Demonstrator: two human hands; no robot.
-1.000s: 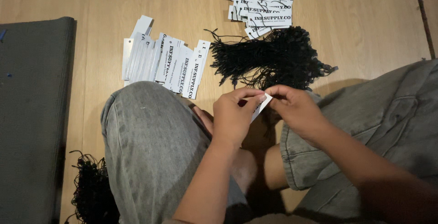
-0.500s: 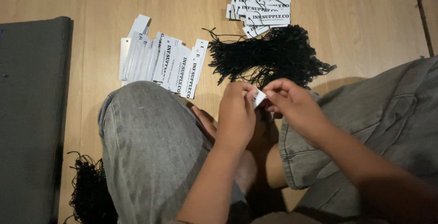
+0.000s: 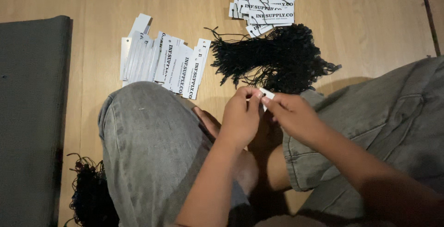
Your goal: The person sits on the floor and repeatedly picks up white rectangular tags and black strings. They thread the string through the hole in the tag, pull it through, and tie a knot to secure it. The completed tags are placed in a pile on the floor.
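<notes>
Head view: both hands meet above the lap, left hand (image 3: 241, 115) and right hand (image 3: 291, 113) pinching one small white tag (image 3: 267, 93) between fingertips, just in front of the black string bundle (image 3: 277, 58) on the wooden floor (image 3: 360, 18). Fanned row of white tags (image 3: 162, 62) lies left of the strings; a second tag pile (image 3: 261, 0) sits beyond them. Grey mat (image 3: 30, 116) far left. More black strings (image 3: 90, 194) beside the grey-trousered knee (image 3: 148, 148).

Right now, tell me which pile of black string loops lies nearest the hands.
The big pile of black string loops on the wooden floor, just beyond both hands. The smaller pile lies apart, left of the grey-jeaned knee.
</notes>
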